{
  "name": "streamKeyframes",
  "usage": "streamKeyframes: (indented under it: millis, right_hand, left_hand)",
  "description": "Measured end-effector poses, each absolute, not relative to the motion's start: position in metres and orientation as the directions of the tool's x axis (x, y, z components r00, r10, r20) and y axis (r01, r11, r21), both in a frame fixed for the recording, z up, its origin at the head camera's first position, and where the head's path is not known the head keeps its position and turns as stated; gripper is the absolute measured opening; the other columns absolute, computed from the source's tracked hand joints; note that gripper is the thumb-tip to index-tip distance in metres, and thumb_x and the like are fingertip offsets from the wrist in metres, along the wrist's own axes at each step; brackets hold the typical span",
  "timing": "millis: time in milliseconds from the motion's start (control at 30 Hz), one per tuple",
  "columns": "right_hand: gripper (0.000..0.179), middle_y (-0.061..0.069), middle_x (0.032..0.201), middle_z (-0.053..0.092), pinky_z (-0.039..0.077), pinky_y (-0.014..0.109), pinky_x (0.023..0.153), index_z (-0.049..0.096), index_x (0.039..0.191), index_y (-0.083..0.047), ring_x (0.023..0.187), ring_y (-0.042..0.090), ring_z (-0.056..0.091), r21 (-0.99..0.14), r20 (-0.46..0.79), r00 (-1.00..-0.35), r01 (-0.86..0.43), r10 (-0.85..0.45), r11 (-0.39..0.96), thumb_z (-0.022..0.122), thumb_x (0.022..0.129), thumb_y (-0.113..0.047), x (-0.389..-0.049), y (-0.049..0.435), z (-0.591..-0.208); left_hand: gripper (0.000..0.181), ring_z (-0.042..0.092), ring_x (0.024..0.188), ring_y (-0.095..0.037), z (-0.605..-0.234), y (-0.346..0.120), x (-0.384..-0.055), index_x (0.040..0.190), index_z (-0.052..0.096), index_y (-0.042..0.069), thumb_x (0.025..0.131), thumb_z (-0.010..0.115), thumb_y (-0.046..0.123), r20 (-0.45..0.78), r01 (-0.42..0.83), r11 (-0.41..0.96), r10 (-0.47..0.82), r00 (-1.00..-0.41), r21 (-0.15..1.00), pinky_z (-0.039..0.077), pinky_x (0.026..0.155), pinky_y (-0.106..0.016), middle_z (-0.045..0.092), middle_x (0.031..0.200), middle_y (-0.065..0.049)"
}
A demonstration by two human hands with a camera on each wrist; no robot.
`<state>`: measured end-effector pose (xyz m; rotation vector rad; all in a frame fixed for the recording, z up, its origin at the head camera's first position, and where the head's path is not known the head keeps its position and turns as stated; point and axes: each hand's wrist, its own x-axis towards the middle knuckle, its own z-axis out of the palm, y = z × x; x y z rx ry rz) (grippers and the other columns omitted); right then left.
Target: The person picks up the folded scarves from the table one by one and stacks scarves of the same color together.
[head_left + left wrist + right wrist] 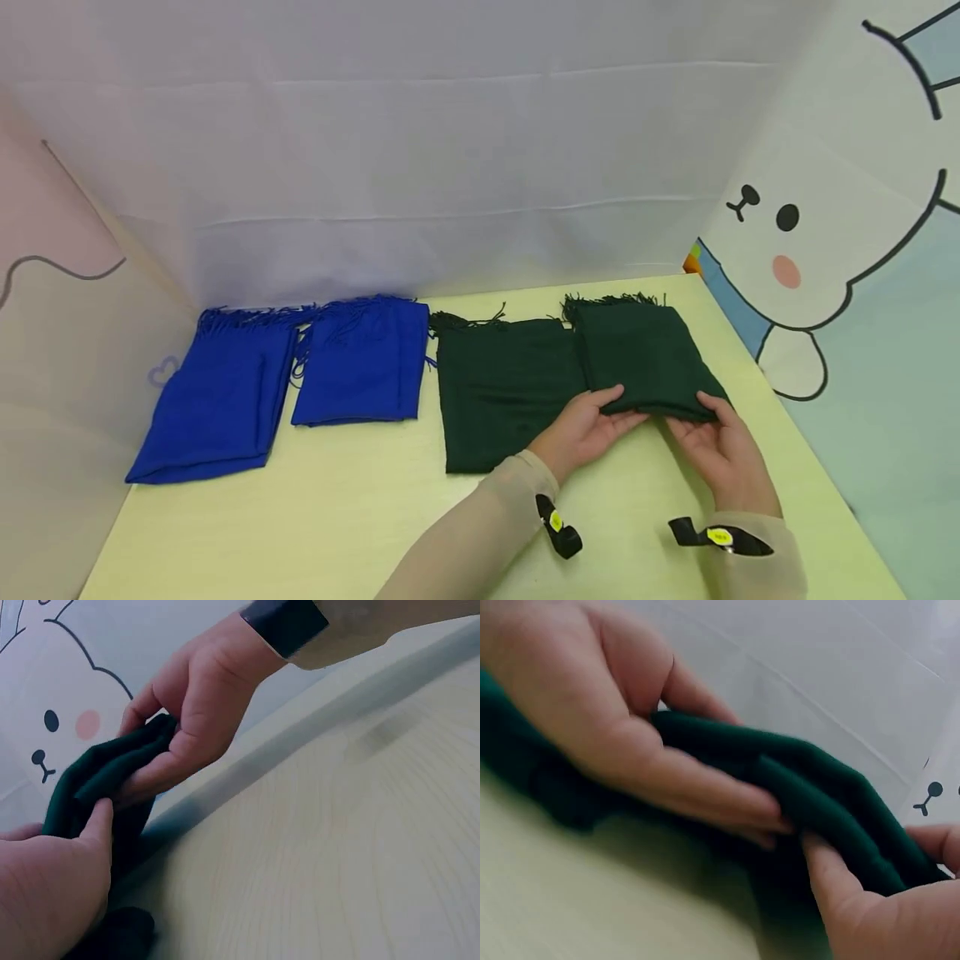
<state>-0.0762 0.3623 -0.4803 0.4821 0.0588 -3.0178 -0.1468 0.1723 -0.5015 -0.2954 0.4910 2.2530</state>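
Observation:
Both hands grip the front edge of a folded dark green fringed scarf (641,350), thumbs on top and fingers underneath. My left hand (585,429) holds the edge's left part, and my right hand (723,454) holds the right corner. In the left wrist view, the scarf's folded layers (112,769) bend between the right hand (206,697) and the left hand (52,885). The right wrist view shows the layers (832,802) stacked between the thumbs and fingers, with its front edge raised off the table. A second folded dark green scarf (502,383) lies just left, beside the left hand.
Two folded blue fringed scarves (213,392) (363,362) lie further left in the same row, fringes toward the back. A pale wood-grain table (315,525) carries them all. White cloth (450,167) hangs behind, and a bear-printed panel (847,250) stands along the right edge.

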Motion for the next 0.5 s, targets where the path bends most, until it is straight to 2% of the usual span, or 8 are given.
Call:
streamKeyframes:
  millis: [67,133,233,333,500]
  right_hand:
    - [0.027,0.012,0.132,0.062,0.04,0.043,0.111,0.056,0.13,-0.01,0.126,0.029,0.056,-0.169,-0.315,-0.948,0.098,-0.041,-0.981,0.046,0.105,-0.006,-0.072,0.365,-0.482]
    - [0.02,0.014,0.119,0.069,0.05,0.046,0.1,0.06,0.122,-0.009,0.114,0.031,0.064,-0.312,-0.336,-0.942,0.1,0.011,-0.945,0.05,0.104,-0.011,-0.071,0.366,-0.483]
    - [0.014,0.016,0.106,0.072,0.057,0.048,0.084,0.062,0.113,-0.011,0.101,0.031,0.07,-0.449,-0.376,-0.923,0.108,0.078,-0.887,0.054,0.103,-0.017,-0.07,0.368,-0.483]
    - [0.013,0.017,0.102,0.073,0.058,0.048,0.08,0.063,0.11,-0.011,0.096,0.032,0.071,-0.472,-0.404,-0.908,0.105,0.109,-0.875,0.055,0.103,-0.018,-0.069,0.368,-0.481]
    - [0.012,0.018,0.102,0.073,0.059,0.047,0.079,0.063,0.108,-0.004,0.094,0.032,0.071,-0.472,-0.369,-0.916,0.039,0.157,-0.881,0.052,0.102,-0.004,-0.067,0.365,-0.473]
  left_hand:
    - [0.043,0.043,0.135,-0.045,-0.502,0.174,-0.145,0.142,0.042,-0.01,0.101,0.052,0.0,-0.358,-0.723,-0.613,0.629,-0.69,0.318,0.039,0.11,-0.049,0.05,0.138,-0.03]
    - [0.043,0.043,0.134,-0.046,-0.502,0.176,-0.143,0.143,0.041,-0.008,0.101,0.049,-0.004,-0.348,-0.697,-0.62,0.603,-0.718,0.362,0.039,0.11,-0.051,0.051,0.138,-0.028]
    - [0.045,0.043,0.134,-0.047,-0.502,0.177,-0.14,0.144,0.041,-0.006,0.1,0.047,-0.009,-0.347,-0.675,-0.629,0.579,-0.738,0.386,0.039,0.109,-0.053,0.051,0.138,-0.027]
    - [0.046,0.041,0.135,-0.046,-0.5,0.178,-0.137,0.144,0.041,-0.004,0.099,0.047,-0.011,-0.344,-0.671,-0.63,0.576,-0.741,0.392,0.038,0.109,-0.054,0.05,0.139,-0.026]
    - [0.047,0.039,0.137,-0.045,-0.489,0.176,-0.135,0.144,0.041,-0.003,0.098,0.046,-0.012,-0.305,-0.657,-0.645,0.583,-0.753,0.39,0.037,0.11,-0.055,0.049,0.14,-0.025]
